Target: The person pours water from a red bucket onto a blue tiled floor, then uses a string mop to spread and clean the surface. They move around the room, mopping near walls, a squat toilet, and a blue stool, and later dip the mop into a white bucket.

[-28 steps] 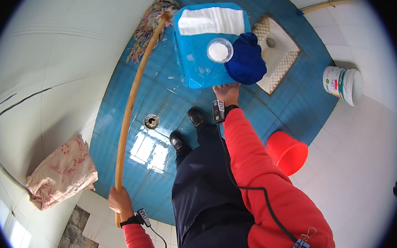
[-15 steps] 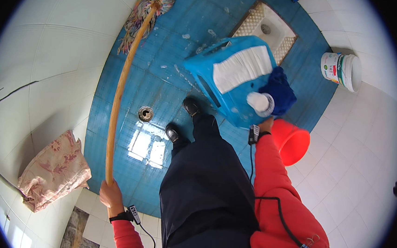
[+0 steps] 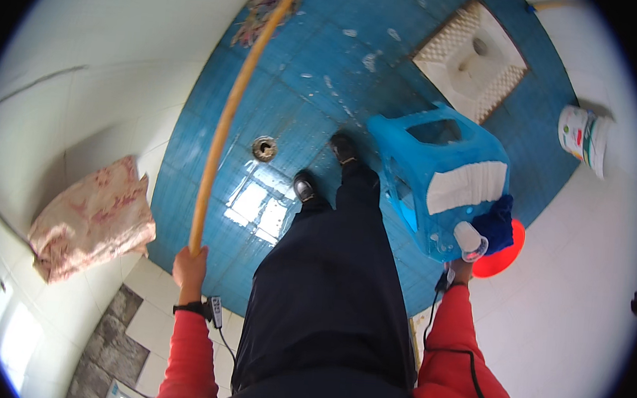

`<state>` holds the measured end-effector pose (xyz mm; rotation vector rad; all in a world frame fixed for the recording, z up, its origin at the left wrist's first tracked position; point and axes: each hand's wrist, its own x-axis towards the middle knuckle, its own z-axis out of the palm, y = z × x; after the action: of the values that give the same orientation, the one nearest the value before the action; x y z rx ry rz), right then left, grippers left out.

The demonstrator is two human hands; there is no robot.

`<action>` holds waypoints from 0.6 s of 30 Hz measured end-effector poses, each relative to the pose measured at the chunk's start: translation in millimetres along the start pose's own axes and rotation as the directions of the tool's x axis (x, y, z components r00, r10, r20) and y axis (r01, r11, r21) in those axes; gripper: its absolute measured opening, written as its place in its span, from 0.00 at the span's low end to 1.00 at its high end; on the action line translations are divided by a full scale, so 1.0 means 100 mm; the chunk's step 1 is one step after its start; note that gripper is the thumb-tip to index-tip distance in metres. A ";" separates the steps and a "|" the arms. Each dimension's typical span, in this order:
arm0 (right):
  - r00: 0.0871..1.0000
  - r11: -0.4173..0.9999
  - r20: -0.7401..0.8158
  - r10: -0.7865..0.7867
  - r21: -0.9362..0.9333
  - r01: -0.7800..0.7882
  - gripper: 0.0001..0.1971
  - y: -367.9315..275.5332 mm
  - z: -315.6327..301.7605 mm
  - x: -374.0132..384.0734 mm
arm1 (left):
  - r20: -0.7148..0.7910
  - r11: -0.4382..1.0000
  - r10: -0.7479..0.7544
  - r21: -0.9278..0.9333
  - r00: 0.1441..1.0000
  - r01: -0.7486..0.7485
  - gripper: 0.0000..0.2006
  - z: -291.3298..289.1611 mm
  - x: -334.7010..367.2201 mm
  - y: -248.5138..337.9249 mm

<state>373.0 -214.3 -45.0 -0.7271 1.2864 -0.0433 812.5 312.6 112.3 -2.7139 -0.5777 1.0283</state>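
Observation:
My left hand (image 3: 190,267) is wrapped round the upper end of a wooden mop handle (image 3: 228,109). The mop's multicoloured strands (image 3: 262,7) lie on the wet blue floor at the far left. A light-blue plastic stool (image 3: 427,144) is at my right, its near edge gripped by my right hand (image 3: 461,271), whose fingers are partly hidden. On the stool lie a white folded cloth or pad (image 3: 465,187), a clear plastic cup (image 3: 472,245) with something white in it, and a dark-blue cloth (image 3: 494,226) hanging at the right edge.
A red bucket (image 3: 504,260) stands partly hidden behind the stool. Beyond are a squat toilet (image 3: 455,75) and a white bucket (image 3: 584,137) by the right wall. A floor drain (image 3: 264,148) lies before my shoes. Patterned fabric (image 3: 96,215) hangs at the left wall.
The stool with its load has come nearer and to the right, uncovering more of the squat toilet and hiding more of the red bucket. My view has shifted; the left hand keeps the mop.

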 end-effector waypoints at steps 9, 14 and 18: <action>0.813 0.364 0.062 0.580 -0.912 -0.190 0.23 -0.78 1.91 -0.93 | 0.260 0.980 -0.091 -0.149 0.961 0.133 0.17 0.37 -0.45 -0.55; 0.891 0.464 0.366 0.268 -0.860 0.214 0.19 -0.65 4.01 -0.33 | 0.229 0.981 -0.150 -0.087 0.962 0.174 0.12 0.52 -0.81 -1.37; 0.790 0.464 0.382 0.479 -0.875 0.141 0.31 0.57 5.45 -0.07 | 0.067 0.985 -0.151 -0.068 0.986 0.155 0.06 0.62 -1.17 -1.95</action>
<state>829.8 87.5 -18.2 -1.3504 0.6646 1.0667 634.4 443.2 194.9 -2.6573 -0.8366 1.0738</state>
